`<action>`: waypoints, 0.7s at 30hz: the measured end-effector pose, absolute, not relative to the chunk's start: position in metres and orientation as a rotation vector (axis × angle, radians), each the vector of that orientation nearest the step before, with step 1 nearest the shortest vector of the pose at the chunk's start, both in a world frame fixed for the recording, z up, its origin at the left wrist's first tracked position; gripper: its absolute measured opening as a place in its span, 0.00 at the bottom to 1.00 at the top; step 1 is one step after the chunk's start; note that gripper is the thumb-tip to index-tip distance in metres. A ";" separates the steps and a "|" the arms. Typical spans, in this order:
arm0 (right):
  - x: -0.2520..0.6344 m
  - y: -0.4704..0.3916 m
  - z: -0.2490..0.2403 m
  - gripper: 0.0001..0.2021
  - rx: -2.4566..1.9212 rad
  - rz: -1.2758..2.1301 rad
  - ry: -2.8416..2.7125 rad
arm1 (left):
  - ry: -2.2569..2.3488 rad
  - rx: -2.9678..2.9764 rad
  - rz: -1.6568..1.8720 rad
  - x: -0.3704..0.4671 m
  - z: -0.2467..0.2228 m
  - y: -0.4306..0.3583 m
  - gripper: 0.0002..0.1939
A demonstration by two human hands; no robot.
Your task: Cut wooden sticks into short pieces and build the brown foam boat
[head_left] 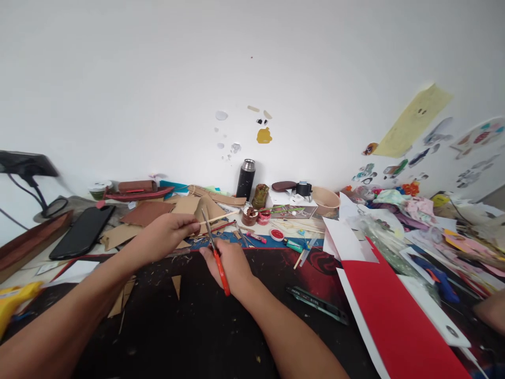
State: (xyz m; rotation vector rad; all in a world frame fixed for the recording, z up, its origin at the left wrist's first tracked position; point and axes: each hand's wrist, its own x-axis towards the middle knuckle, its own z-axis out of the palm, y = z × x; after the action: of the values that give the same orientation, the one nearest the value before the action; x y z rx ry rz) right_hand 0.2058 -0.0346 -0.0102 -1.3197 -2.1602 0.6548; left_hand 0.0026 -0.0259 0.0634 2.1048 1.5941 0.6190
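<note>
My left hand (177,232) is closed, its fingertips pinching a thin pale wooden stick (223,216) that points to the right. In my right hand (233,264) is a pair of scissors (221,271) with red handles, the blades pointing up and away from me. The blades cross the line of the stick just right of my left fingertips; whether they touch it I cannot tell. Beneath both hands lies a dark mat (158,326) strewn with tiny scraps. A small triangular cardboard piece (176,287) rests on it below my left hand.
A black flask (245,179) stands against the wall, near small paint pots (263,216). To the right are a green utility knife (316,304) and a red sheet (398,316). A black phone (82,232) lies left. At the far right edge shows part of another person's arm (491,313).
</note>
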 end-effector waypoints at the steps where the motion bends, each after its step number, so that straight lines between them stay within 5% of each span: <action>1: 0.205 -0.035 -0.011 0.12 -1.321 0.645 -2.167 | 1.549 2.076 0.619 0.000 0.065 -0.025 0.27; 7: 0.203 -0.035 -0.015 0.12 -1.317 0.636 -2.200 | 1.432 2.016 0.607 -0.010 0.065 -0.023 0.28; 21: 0.207 -0.032 -0.010 0.14 -1.235 0.803 -2.038 | 1.986 2.408 0.431 0.009 0.059 -0.032 0.21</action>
State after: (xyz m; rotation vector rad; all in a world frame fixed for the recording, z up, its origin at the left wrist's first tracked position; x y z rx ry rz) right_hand 0.2074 -0.0321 -0.0102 -1.2352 -2.0380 0.8029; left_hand 0.0091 -0.0323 0.0590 2.4078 1.9860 0.4313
